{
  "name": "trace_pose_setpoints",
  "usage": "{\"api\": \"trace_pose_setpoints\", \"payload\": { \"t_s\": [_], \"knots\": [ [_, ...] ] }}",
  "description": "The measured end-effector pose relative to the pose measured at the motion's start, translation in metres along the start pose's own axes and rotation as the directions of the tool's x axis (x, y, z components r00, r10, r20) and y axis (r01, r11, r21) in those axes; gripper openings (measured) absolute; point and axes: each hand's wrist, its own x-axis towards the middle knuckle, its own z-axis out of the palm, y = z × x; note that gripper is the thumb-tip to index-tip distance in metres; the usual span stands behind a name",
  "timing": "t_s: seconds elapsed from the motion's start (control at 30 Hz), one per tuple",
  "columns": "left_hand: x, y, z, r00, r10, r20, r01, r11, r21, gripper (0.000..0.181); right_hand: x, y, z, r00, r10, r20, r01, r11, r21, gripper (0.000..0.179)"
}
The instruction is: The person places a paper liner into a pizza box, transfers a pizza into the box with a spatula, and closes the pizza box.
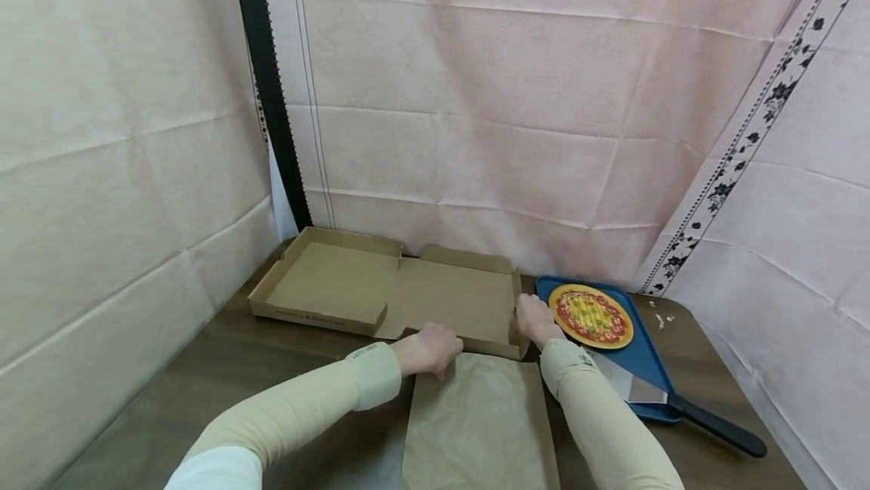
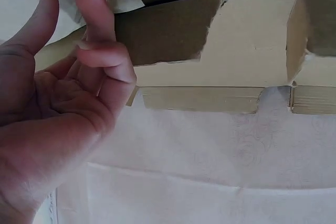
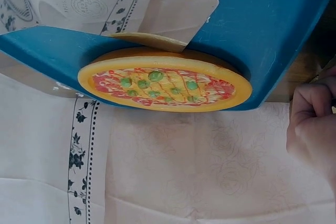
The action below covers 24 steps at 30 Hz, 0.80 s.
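An unfolded cardboard pizza box (image 1: pixel 333 278) lies on the table. My left hand (image 1: pixel 430 349) is at its front edge, over the top left corner of a brown paper sheet (image 1: pixel 479 422). In the left wrist view, the thumb and index finger of that hand (image 2: pixel 79 82) stand apart near the paper, other fingers loosely bent. My right hand (image 1: pixel 537 318) grips the box's right side wall with curled fingers; the right wrist view shows only part of that hand (image 3: pixel 315 111). Beside it, a pizza (image 1: pixel 590 315) sits on a blue tray (image 1: pixel 642 346).
A pizza server with a black handle (image 1: pixel 717 423) lies across the tray, its metal blade (image 1: pixel 615 377) near the pizza. Small white crumbs (image 1: pixel 659 319) dot the brown wooden table (image 1: pixel 299 365) at right. Pale cloth curtains (image 1: pixel 476 135) surround the table's back and sides.
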Motion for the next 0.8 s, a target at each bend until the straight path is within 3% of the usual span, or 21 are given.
{"api": "trace_pose_setpoints", "payload": {
  "t_s": [0.27, 0.63, 0.8],
  "knots": [
    [-0.009, 0.003, -0.001, 0.998, 0.013, -0.069, -0.01, 0.999, 0.045, 0.02, -0.001, 0.001, -0.001, 1.0, -0.001, -0.004, 0.001, 1.0, -0.003, 0.011],
    [-0.017, 0.002, 0.0, 0.997, 0.066, -0.048, -0.07, 0.995, -0.073, 0.011, -0.001, 0.003, 0.002, 1.0, 0.003, -0.01, -0.003, 1.0, -0.002, 0.014],
    [-0.017, -0.002, 0.007, 0.997, 0.06, -0.053, -0.067, 0.988, -0.139, 0.019, -0.002, 0.001, 0.004, 1.0, -0.005, -0.011, 0.005, 1.0, -0.001, 0.014]
  ]
}}
